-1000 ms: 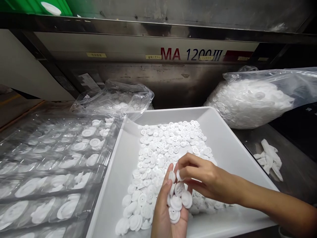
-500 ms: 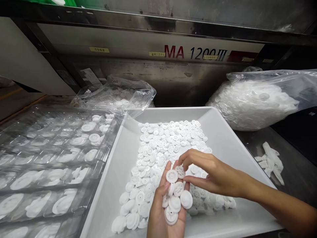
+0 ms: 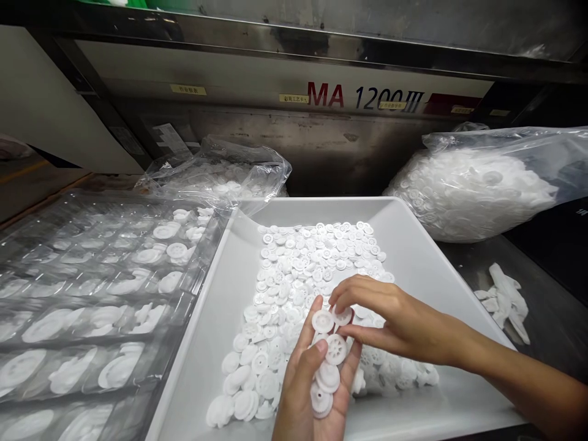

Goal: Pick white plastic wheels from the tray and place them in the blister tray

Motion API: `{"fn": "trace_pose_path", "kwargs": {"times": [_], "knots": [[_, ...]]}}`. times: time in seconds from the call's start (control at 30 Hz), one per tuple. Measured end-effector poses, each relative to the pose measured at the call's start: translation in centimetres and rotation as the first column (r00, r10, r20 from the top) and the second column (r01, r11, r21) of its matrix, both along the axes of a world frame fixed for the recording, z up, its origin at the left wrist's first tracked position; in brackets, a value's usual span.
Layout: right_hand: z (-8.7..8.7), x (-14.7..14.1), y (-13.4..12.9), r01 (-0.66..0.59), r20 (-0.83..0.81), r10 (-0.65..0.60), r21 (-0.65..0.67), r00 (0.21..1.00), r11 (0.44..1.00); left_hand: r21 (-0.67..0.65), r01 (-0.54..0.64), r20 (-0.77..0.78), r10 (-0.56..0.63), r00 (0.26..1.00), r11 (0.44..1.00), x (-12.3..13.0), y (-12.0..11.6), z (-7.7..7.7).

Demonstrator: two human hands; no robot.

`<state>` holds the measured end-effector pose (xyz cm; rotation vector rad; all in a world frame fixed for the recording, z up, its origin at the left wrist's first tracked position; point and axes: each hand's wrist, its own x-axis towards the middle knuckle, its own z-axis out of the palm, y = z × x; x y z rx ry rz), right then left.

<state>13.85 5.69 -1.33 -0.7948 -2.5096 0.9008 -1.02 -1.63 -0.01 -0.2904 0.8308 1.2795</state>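
From here I see the left hand (image 3: pixel 301 383) over the tub (image 3: pixel 420 260), cupped around several white wheels (image 3: pixel 337 350), and the right hand (image 3: pixel 386 312) pinching another wheel (image 3: pixel 342 318). Loose wheels (image 3: pixel 294 282) cover much of the tub's floor. Clear trays (image 3: pixel 181 315) lie left of the tub; filled plastic bags (image 3: pixel 473 193) sit by its far corners.

Holds L hand (image 3: pixel 301 383) low, nr centre, palm up & cupped, L fingers (image 3: pixel 307 331) pointing fwd & partly spread, L thumb (image 3: pixel 315 361) bent in over palm. Extends bare R forearm (image 3: pixel 496 358) from lower R edge, slanting up twd centre, R wrist (image 3: pixel 448 340) almost straight. Poises R hand (image 3: pixel 381 312) just beside L fingertips, back of hand up, R fingers (image 3: pixel 361 291) curved, R thumb (image 3: pixel 367 335) below, tips close tog. in a pinch, w/ gap btwn.
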Motion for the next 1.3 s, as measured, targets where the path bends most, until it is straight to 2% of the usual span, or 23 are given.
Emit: {"fn": "trace_pose_path", "kwargs": {"times": [0.17,0.5,0.8,0.93,1.1,1.2,1.3], "knots": [[0.2,-0.1,-0.2,0.030,-0.050,-0.031,-0.028,0.998,0.999,-0.028,-0.029,-0.069,0.027,0.997,0.999,0.3,0.2,0.2],[0.8,-0.4,0.1,0.028,-0.105,-0.044,-0.141,0.993,0.990,-0.096,-0.073,-0.038,0.070,0.997,0.993,0.0,0.3,0.2],[-0.2,-0.3,-0.2,0.074,-0.223,-0.079,-0.030,0.972,0.997,-0.069,-0.067,0.063,0.072,0.995,0.995,-0.2,0.0,0.0],[-0.4,-0.5,0.0,0.058,-0.236,-0.050,0.026,0.970,0.998,-0.073,-0.036,0.130,0.045,0.991,0.997,-0.4,-0.1,-0.2],[-0.7,-0.6,-0.1,0.056,-0.206,-0.059,-0.019,0.977,0.998,-0.081,-0.018,0.087,0.026,0.996,0.997,-0.5,-0.1,0.1],[-0.6,-0.5,-0.3,0.046,-0.199,-0.054,-0.044,0.978,0.998,-0.118,0.017,0.138,0.000,0.990,0.993,-0.5,-0.1,0.4],[-0.2,-0.4,-0.3,0.029,-0.165,-0.030,-0.010,0.986,1.000,-0.114,0.035,0.165,-0.016,0.986,0.993,-0.6,0.0,0.4]]}}
